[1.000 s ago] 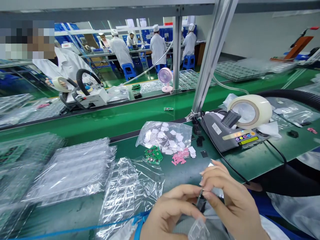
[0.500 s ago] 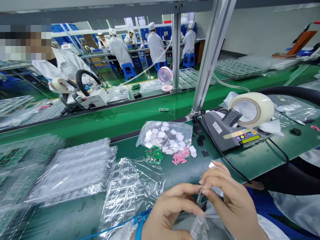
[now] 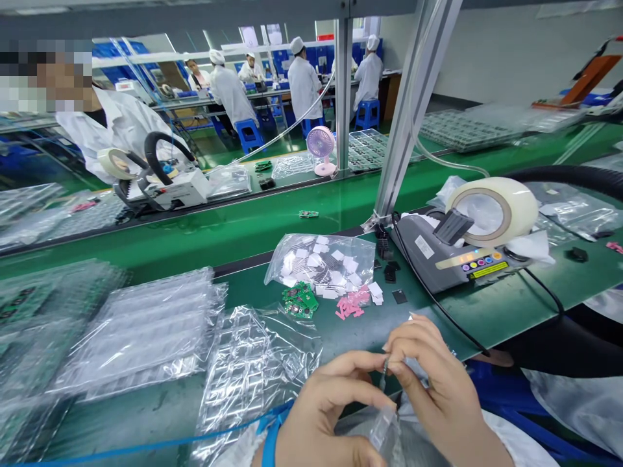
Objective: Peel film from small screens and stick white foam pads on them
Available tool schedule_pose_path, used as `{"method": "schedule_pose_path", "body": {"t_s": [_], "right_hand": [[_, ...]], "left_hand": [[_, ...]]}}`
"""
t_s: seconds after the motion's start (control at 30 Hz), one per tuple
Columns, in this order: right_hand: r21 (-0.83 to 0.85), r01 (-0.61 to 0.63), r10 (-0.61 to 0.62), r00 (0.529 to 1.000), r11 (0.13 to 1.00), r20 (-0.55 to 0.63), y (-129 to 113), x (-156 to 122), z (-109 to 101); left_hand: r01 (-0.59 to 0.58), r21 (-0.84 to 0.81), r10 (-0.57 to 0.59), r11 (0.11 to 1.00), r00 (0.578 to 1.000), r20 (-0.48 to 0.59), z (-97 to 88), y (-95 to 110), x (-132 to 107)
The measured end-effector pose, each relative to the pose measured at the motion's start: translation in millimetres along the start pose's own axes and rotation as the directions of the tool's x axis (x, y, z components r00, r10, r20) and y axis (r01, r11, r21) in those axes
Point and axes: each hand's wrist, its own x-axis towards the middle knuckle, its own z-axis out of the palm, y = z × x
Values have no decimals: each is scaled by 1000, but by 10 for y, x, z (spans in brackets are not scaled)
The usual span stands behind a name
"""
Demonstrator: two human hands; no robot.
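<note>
Both hands meet low over the near edge of the green surface (image 3: 487, 318). The left hand (image 3: 331, 415) and right hand (image 3: 438, 389) pinch a small dark part (image 3: 384, 375) fingertip to fingertip, just above a clear plastic piece (image 3: 385, 428). The hold looks slight. A slip could drop the part off the edge or among the crinkled clear trays (image 3: 253, 376).

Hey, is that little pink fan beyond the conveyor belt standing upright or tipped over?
Upright. The pink fan stands on its base beyond the conveyor belt, head raised and facing this way, beside the metal post.
</note>
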Motion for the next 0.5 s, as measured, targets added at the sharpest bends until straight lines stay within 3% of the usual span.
{"method": "schedule_pose_path", "body": {"t_s": [0.1, 0.17, 0.3, 0.4, 0.5], "right_hand": [[-27, -9, 10, 1000, 1000, 5, -7, -16, 30], [-25, -19, 19, 1000, 999, 16, -71, -39, 3], [84, -78, 76, 997, 993, 30, -148, -110, -151], [91, -224, 219, 974, 970, 59, 138, -180, -179], [-111, -260, 272, 957, 959, 104, 637, -276, -63]], "left_hand": [[45, -98, -46, 994, 999, -7, 15, -4, 30], [72, -250, -81, 966, 996, -27, 29, -7, 52], [134, -627, -199, 767, 979, -34, 47, -4, 79], [126, -749, -212, 651, 977, -19, 43, -1, 79], [119, -776, -193, 620, 981, -3, 49, -6, 67]]}}
